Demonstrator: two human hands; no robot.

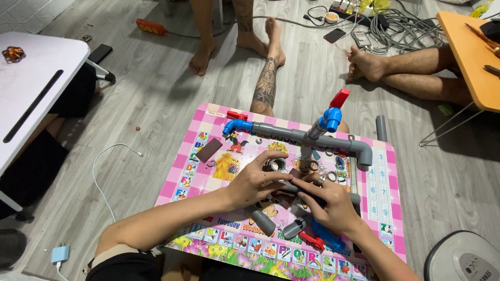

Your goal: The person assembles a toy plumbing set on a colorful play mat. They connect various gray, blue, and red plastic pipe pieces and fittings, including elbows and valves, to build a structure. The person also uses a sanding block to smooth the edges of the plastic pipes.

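fingers of both hands, left (255, 182) and right (328, 203), pinch a grey pipe piece (291, 188) over the pink bench (375, 208); fitting step seems underway, next move likely needs straight alignment and a firm push

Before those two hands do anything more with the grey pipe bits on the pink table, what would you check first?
1. Both hands on the work: left hand and right hand meet over a short grey plastic pipe piece: ok.
2. Firm grip on it: fingers hide it: cannot tell.
3. Long grey pipe assembly with blue tap and red handle resting on the pink picture-printed table: ok.
4. Loose grey fittings within reach: ok.
5. Other people's bare feet clear of the table: ok.
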